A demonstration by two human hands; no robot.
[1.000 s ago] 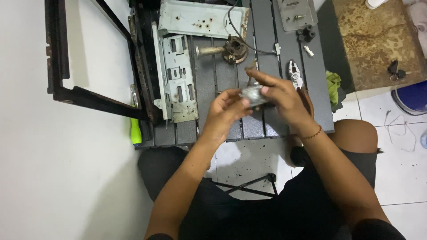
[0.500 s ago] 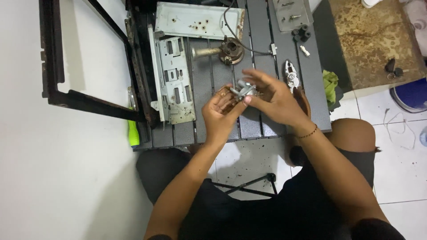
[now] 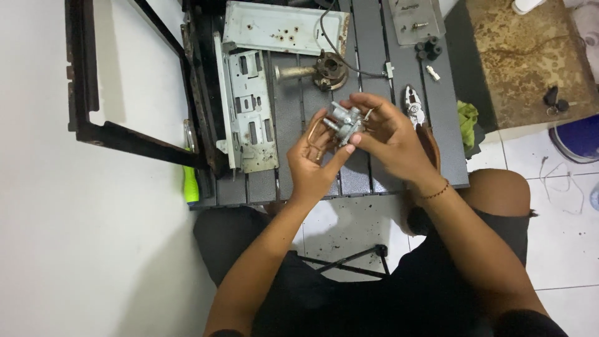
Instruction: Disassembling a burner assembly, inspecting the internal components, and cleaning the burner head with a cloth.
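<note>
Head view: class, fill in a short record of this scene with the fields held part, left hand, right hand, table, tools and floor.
held part: small grey metal valve with a copper tube
left hand: left hand grips it from below
right hand: right hand grips it from the side
table: dark slatted table; slotted metal bracket, burner piece
tools: pliers beside the right hand
floor: white tiles
</note>
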